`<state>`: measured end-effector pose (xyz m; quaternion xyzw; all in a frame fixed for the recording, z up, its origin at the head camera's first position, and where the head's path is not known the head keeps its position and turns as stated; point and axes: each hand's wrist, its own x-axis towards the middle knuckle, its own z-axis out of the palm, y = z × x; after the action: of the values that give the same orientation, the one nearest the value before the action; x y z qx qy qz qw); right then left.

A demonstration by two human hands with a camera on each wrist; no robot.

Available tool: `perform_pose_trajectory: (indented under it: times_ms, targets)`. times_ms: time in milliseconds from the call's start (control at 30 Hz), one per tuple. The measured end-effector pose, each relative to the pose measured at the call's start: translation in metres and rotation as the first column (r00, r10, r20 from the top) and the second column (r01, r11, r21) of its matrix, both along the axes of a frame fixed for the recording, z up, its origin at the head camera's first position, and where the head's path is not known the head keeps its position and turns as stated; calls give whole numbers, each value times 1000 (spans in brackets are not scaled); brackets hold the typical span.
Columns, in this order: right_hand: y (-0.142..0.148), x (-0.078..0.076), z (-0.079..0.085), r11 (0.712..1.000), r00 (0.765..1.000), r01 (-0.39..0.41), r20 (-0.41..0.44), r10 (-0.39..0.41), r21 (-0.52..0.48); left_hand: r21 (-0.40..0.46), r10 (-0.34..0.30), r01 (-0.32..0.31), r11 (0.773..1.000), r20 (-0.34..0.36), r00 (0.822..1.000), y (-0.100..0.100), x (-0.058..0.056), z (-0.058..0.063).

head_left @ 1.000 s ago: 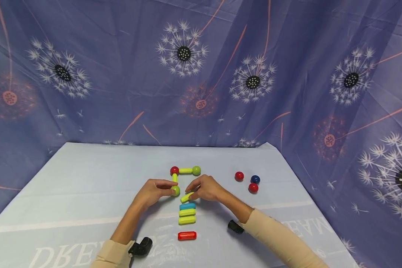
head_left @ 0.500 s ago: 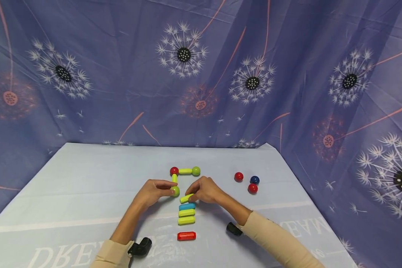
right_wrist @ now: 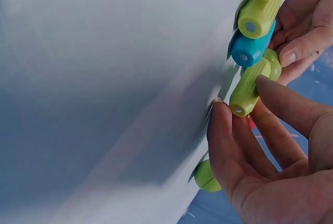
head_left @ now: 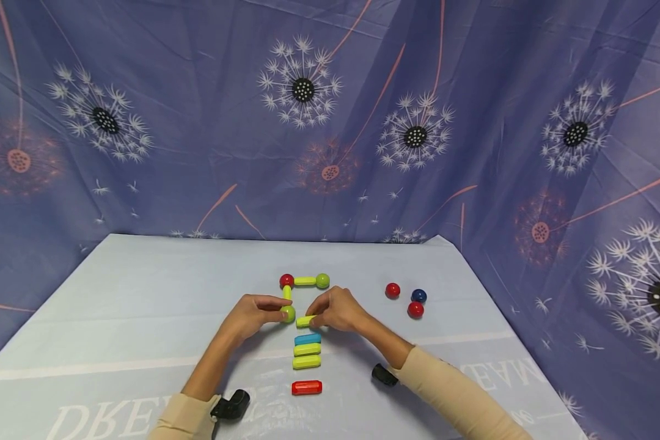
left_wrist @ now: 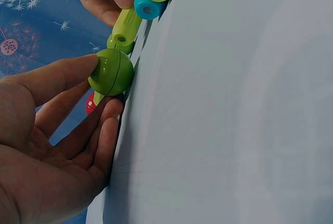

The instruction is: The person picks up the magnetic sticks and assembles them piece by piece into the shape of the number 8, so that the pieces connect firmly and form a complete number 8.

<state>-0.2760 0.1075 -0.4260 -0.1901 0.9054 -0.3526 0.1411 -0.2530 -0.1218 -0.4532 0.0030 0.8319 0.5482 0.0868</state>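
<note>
My left hand [head_left: 260, 313] pinches a green ball [left_wrist: 111, 72] between thumb and fingers. That ball ends a yellow-green stick [head_left: 287, 293] leading back to a red ball [head_left: 286, 280]. From there another yellow-green stick [head_left: 305, 281] runs right to a second green ball [head_left: 322, 280]. Thumb and fingers of my right hand [head_left: 338, 310] grip a loose yellow-green magnetic stick [right_wrist: 250, 89] with a metal disc in its end. It lies nearly level, its left end close beside the pinched green ball in the head view.
Nearer me lie a blue stick [head_left: 307, 339], two yellow-green sticks [head_left: 307, 355] and a red stick [head_left: 307, 387] in a column. Two red balls [head_left: 393, 290] and a dark blue ball [head_left: 419, 296] sit to the right on the white-covered table [head_left: 187, 269].
The stick in my right hand has turned from slanted to nearly level and moved slightly away from the blue stick, toward the green ball. My left hand has stayed on the ball.
</note>
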Motion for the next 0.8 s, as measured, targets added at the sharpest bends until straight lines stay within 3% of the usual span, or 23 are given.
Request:
perform_pose_trajectory:
  times_ms: [433, 800]
  targets:
    - [-3, -5, 2, 994, 996, 78, 59, -73, -74, 8, -12, 12, 1000, -8, 1000, -1, 1, 1]
    - [-6, -7, 3, 993, 996, 72, 55, -67, -95, 9, -23, 23, 1000, -14, 1000, -1, 1, 0]
